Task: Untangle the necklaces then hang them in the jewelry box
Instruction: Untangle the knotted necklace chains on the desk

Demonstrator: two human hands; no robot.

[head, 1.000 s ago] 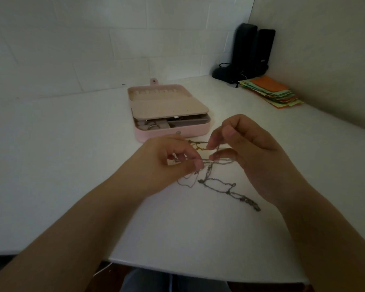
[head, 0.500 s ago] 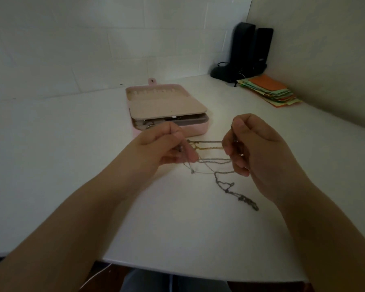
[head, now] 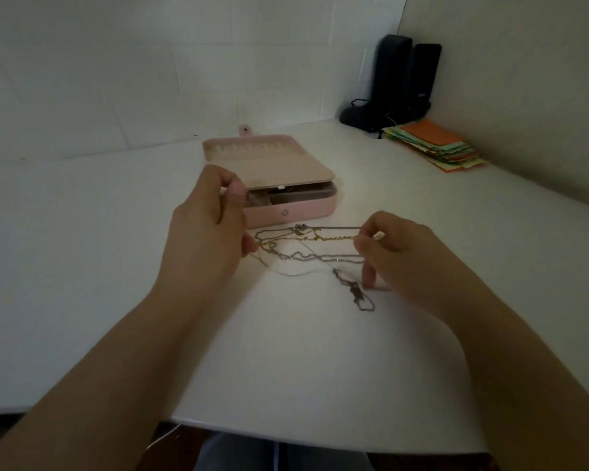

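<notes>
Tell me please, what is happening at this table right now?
A person is untangling thin metal necklaces, gold and silver chains knotted together, above a white table. The left hand pinches one end and the right hand pinches the other, so the chains stretch between them. The pink jewelry box sits open behind them. Nothing is hung on its hooks yet.

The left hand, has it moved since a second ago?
Yes. The left hand has pulled away from the right hand, out to the left and up against the pink jewelry box, stretching the necklaces wider.
</notes>
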